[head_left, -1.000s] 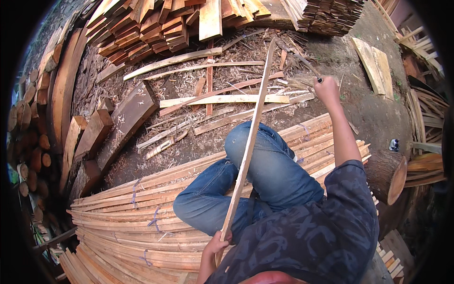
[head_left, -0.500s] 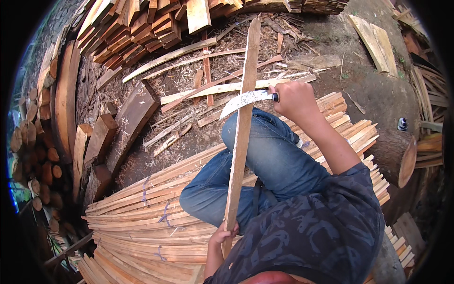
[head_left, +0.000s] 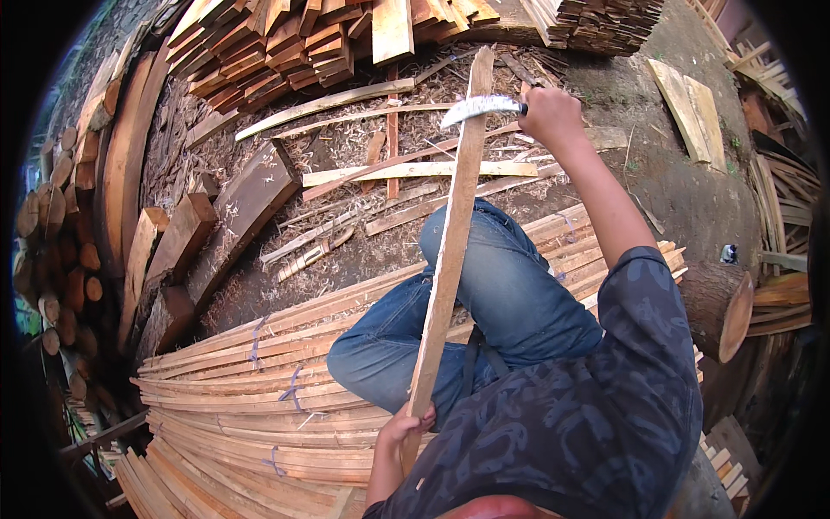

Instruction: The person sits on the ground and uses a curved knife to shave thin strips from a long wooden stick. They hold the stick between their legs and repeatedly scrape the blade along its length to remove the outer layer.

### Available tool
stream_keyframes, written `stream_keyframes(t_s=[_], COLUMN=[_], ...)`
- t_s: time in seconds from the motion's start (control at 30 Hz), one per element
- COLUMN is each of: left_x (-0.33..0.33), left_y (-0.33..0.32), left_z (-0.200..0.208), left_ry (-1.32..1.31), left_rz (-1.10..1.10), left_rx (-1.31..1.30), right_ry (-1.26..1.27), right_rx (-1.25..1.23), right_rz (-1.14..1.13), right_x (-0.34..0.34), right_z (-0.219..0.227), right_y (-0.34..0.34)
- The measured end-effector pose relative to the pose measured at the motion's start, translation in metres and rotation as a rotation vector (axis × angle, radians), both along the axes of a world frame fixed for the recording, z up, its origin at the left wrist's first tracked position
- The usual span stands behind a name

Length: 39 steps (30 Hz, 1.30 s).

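Gripping the long wooden slat (head_left: 445,259) near its lower end, the left hand (head_left: 405,426) steadied it; the right hand (head_left: 549,112), fist closed, held a curved blade (head_left: 480,105) against the slat's upper part, so shaving seemed barely begun.

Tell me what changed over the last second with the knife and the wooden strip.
The right hand, first raised beyond the strip's far end, swung the curved knife in, and its blade now lies across the long wooden strip near the top. The left hand kept its grip on the strip's near end, and the strip stayed propped over the knee. The bundled strips underneath did not move.
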<state>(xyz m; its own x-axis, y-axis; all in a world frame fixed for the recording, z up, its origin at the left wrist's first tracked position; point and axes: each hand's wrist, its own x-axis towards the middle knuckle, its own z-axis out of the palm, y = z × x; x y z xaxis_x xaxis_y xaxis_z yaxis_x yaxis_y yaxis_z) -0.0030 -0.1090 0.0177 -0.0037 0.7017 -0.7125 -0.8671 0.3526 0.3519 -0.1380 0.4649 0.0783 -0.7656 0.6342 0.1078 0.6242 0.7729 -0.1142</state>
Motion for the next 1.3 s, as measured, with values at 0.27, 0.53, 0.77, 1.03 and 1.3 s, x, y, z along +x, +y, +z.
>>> stream_keyframes(t_s=[0.27,0.53,0.77,1.03,1.3], left_x=[0.007,0.010,0.008,0.013,0.005], left_y=[0.004,-0.001,0.004,0.006,0.010], left_z=[-0.002,0.002,0.006,0.005,0.015], left_ry=[0.014,0.018,0.010,0.068,0.036], left_rz=[0.026,-0.020,-0.002,0.019,0.000], left_rx=[0.042,-0.020,-0.037,-0.060,-0.060], right_ry=[-0.059,0.191,0.481,0.113,0.126], right_rx=[-0.125,-0.374,-0.369,-0.130,-0.122], right_rz=[-0.554,-0.326,0.034,0.250,-0.132], right_x=[0.042,0.122,0.090,0.061,0.007], right_z=[0.013,-0.097,-0.048,-0.009,-0.012], right_y=[0.145,-0.018,-0.096,-0.071,-0.001])
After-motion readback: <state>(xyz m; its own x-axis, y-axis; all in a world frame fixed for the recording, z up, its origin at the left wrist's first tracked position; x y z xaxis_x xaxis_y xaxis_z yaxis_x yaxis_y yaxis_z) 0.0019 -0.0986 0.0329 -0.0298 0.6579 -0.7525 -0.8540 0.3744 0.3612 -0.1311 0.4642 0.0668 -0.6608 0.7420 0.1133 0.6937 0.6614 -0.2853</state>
